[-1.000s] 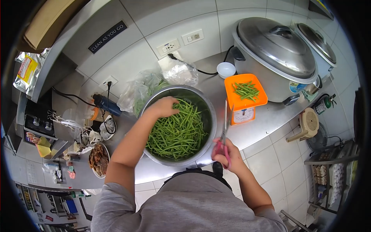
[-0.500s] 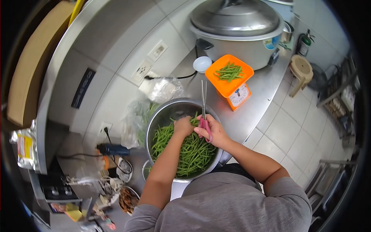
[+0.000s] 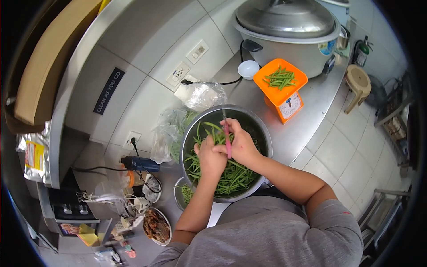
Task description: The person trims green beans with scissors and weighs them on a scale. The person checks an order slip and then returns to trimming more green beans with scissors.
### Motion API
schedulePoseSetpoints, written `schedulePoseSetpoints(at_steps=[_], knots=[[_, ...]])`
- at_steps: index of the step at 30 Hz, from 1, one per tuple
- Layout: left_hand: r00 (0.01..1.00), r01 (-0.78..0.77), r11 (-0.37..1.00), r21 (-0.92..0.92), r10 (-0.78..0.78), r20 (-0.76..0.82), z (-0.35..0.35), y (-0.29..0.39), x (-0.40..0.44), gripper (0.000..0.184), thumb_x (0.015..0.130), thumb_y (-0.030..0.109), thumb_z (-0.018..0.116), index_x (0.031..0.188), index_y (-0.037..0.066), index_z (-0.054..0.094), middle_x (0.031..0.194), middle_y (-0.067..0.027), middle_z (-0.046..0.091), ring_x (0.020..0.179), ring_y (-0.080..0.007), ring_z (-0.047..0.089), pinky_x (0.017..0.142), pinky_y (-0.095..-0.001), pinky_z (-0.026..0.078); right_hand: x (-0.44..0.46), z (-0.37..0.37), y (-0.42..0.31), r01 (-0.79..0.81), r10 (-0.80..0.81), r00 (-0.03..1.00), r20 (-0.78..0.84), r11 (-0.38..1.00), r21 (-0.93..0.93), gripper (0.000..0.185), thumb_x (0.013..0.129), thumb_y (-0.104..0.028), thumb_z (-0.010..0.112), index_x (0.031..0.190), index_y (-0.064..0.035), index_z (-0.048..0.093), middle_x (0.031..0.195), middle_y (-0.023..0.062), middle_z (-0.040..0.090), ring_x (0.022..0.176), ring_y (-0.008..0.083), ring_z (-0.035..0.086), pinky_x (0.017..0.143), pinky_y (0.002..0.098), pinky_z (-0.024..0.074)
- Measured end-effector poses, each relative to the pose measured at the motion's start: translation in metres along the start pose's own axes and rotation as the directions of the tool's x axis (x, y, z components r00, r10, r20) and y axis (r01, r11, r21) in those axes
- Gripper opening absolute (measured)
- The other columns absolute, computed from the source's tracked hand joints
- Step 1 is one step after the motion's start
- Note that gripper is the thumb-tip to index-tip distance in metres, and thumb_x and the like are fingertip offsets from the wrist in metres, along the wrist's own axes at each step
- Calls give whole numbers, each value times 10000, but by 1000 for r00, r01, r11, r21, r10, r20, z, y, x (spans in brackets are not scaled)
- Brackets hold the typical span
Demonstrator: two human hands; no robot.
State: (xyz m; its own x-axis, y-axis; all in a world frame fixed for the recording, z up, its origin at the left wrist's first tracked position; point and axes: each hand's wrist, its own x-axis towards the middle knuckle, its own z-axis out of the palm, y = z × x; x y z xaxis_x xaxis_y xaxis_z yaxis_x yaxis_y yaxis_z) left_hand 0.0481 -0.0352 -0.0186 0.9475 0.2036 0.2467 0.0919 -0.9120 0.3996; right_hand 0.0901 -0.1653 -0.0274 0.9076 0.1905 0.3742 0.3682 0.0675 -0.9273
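A large steel bowl (image 3: 265, 133) holds a heap of cut green beans (image 3: 238, 180). Over it, my left hand (image 3: 211, 158) is closed around a few long beans (image 3: 209, 126), whose ends rise above my fingers. My right hand (image 3: 242, 144) grips pink-handled scissors (image 3: 228, 141) right beside the left hand, blades pointing away from me; whether the blades are apart is hard to see. Partly under the big bowl's left rim sits a smaller steel bowl (image 3: 179, 200) with small green pieces in it.
An orange scale (image 3: 289, 107) carries a tray of beans (image 3: 280, 78) at the right, near a big rice cooker (image 3: 284, 44) and a white cup (image 3: 248, 69). Plastic bags (image 3: 167, 135) lie against the wall. At lower left are a bottle (image 3: 144, 163) and a brown-filled bowl (image 3: 156, 226).
My left hand has come up out of the heap with long beans. The scissors have turned in my right hand, and both hands are now close together. The view has shifted slightly.
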Motion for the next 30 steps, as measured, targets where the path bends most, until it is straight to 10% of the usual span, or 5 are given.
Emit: schedulePoseSetpoints(at_steps=[9, 18, 20, 23, 30], knots=[[998, -34, 987, -155, 41, 39, -95, -4, -25, 967, 709, 294, 800, 1436, -41, 258, 1340, -259, 481, 1274, -347, 450, 1087, -417, 285, 32, 11, -33, -145, 137, 948, 286, 989, 9, 535, 699, -40, 797, 1143, -30, 498, 933, 78, 629, 838, 115, 567, 757, 262, 473], [964, 248, 61, -967, -117, 240, -15, -20, -41, 910, 906, 134, 635, 1487, 6, -55, 1088, -120, 610, 959, -173, 599, 843, -279, 468, 24, 31, -28, -374, 247, 849, 467, 905, 201, 526, 723, -42, 805, 1137, -22, 481, 930, 59, 604, 794, 130, 594, 645, 244, 486], [947, 303, 67, -950, -130, 293, -22, -28, -42, 796, 914, 141, 617, 1490, 14, 81, 951, -100, 646, 883, -177, 623, 782, -302, 491, 23, 29, -28, -437, 351, 789, 505, 897, 60, 547, 726, -34, 799, 1157, -22, 463, 956, 90, 612, 831, 144, 605, 667, 260, 503], [971, 237, 770, -592, -179, 156, -16, -51, -51, 422, 894, 179, 616, 1259, 3, 497, 849, -166, 665, 767, -292, 662, 719, -384, 503, 25, 22, -12, -380, 305, 876, 375, 914, 143, 608, 733, -44, 796, 1202, -16, 411, 943, 112, 644, 806, 148, 625, 640, 242, 507], [995, 85, 990, -115, -91, -49, -37, -45, -51, 321, 857, 73, 584, 1166, 5, 527, 981, -243, 622, 955, -407, 592, 836, -452, 466, 20, -1, -9, -369, 323, 874, 364, 928, 62, 607, 702, -157, 850, 1157, -14, 473, 778, 29, 591, 662, 90, 570, 567, 208, 450]])
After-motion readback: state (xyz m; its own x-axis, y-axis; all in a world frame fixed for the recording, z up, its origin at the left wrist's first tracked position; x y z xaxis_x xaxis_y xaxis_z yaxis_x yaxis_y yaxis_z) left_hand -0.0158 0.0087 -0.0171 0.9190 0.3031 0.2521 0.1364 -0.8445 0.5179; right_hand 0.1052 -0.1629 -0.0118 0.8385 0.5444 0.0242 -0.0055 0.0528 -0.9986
